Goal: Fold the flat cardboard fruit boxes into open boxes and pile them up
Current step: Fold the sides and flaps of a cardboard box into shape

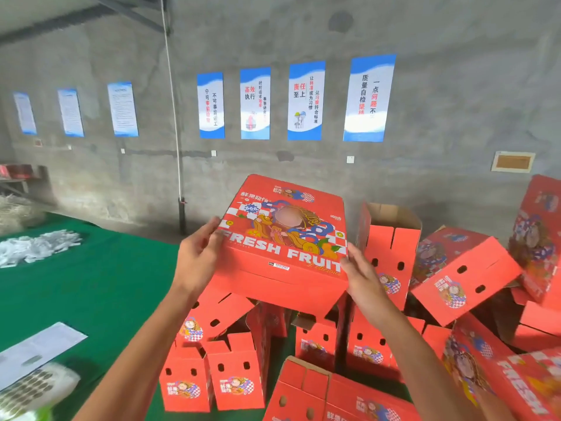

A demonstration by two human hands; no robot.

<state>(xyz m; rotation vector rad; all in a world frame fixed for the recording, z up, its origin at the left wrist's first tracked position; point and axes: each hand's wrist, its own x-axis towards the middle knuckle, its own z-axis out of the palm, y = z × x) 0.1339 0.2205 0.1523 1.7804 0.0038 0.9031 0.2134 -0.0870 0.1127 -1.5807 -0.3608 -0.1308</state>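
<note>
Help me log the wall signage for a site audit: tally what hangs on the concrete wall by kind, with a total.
Large slogan posters, blue and white: 4
Smaller text notices, blue-edged: 3
Framed plaque, brown in a pale frame: 1
Total: 8

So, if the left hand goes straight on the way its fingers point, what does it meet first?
The left hand already touches the left edge of the held box. Its fingers point up and right, so it would probably slide over the printed top; behind that is only the wall, though depth is unclear.
</note>
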